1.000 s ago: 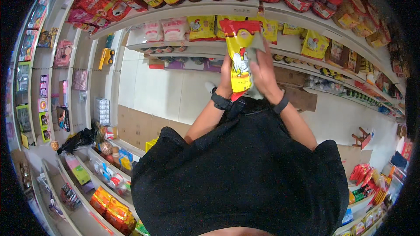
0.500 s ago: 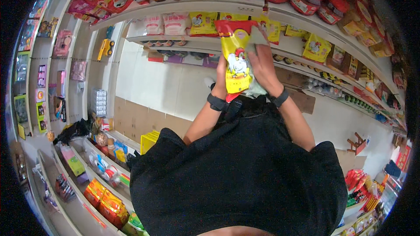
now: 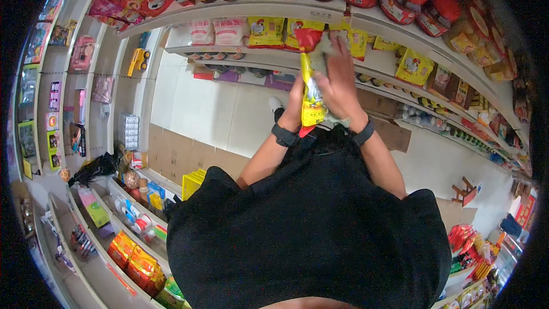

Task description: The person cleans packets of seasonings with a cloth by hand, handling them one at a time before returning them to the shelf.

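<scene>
The left hand (image 3: 295,103) closes on the lower part of a yellow-and-red seasoning packet (image 3: 311,92), which stands edge-on between both hands, long axis pointing up toward the shelf of matching yellow packets (image 3: 266,31). The right hand (image 3: 338,83) presses its spread fingers against the packet's right face, with a pale cloth (image 3: 336,119) bunched under its palm.

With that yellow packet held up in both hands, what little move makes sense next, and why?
Probably lift the yellow packet up to the shelf row of matching yellow packets. The left hand and right hand hold it just below that row, where similar packets hang.
</scene>
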Tool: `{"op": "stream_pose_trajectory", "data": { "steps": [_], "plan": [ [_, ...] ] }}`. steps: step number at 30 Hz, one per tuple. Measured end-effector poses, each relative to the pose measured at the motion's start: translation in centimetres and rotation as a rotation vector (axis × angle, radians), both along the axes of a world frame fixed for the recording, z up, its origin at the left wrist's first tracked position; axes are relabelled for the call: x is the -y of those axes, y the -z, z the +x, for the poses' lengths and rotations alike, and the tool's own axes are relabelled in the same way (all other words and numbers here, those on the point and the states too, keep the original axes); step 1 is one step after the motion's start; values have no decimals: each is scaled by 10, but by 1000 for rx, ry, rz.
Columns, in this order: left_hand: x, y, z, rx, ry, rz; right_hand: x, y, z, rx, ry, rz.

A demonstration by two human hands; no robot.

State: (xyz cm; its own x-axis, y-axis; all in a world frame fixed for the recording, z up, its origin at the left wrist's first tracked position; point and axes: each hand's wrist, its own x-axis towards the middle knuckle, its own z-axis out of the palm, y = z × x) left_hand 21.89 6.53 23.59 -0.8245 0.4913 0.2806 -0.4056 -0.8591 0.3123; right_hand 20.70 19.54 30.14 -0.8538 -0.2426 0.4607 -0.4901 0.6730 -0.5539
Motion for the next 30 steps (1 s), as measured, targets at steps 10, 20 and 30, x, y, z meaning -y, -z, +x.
{"op": "stream_pose_trajectory", "data": {
  "steps": [10,20,30],
  "plan": [
    [-16,-57,11,235,-403,-603,12,-6,40,97,-147,-18],
    [9,-11,11,179,-217,-516,5,1,-4,-14,21,-120],
    [8,7,-5,470,-203,-46,39,-12,37,48,-220,91]
  ]
}}
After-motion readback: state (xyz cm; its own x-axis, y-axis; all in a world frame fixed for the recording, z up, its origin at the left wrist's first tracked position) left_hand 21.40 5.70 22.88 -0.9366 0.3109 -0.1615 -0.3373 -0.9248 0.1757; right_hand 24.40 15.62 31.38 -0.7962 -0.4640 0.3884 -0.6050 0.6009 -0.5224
